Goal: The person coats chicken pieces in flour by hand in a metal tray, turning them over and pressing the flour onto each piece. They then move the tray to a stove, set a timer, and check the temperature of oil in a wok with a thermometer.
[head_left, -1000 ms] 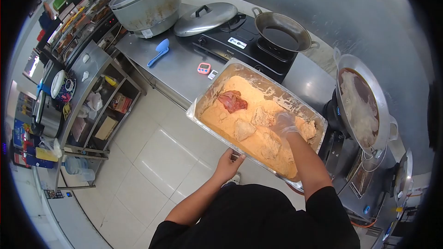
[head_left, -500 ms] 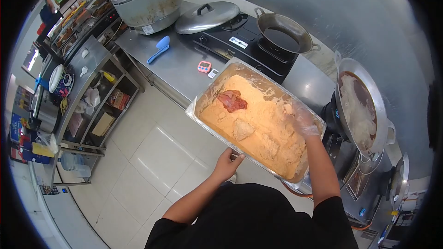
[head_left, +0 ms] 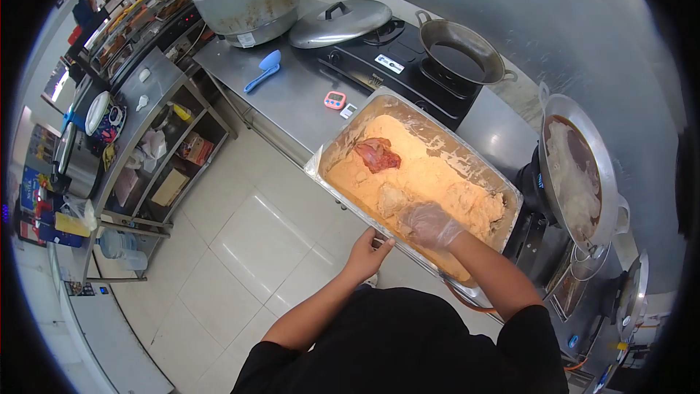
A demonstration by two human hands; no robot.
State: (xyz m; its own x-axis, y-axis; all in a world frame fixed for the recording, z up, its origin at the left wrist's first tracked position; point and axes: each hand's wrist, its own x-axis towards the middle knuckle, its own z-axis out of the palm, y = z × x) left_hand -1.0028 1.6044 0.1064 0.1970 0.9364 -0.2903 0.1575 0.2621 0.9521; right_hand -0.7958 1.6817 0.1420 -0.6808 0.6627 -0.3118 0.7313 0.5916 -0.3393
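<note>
A deep metal tray holds orange-tinted flour. One piece of raw red meat lies on the flour in the tray's upper left part, and a flour-coated piece sits below it. My right hand, in a clear plastic glove, is down in the flour beside that coated piece; its fingertips are partly hidden, and what they hold cannot be made out. My bare left hand closes its fingers and thumb on the tray's near edge.
Behind the tray is a black stove with a pan of dark oil. A large wok with foaming oil stands at the right. A pot, lid, blue scoop and pink timer are on the counter.
My right hand has moved left and nearer to me, from the tray's right end to beside the coated piece. The view has shifted slightly; my left hand stays at the tray edge.
</note>
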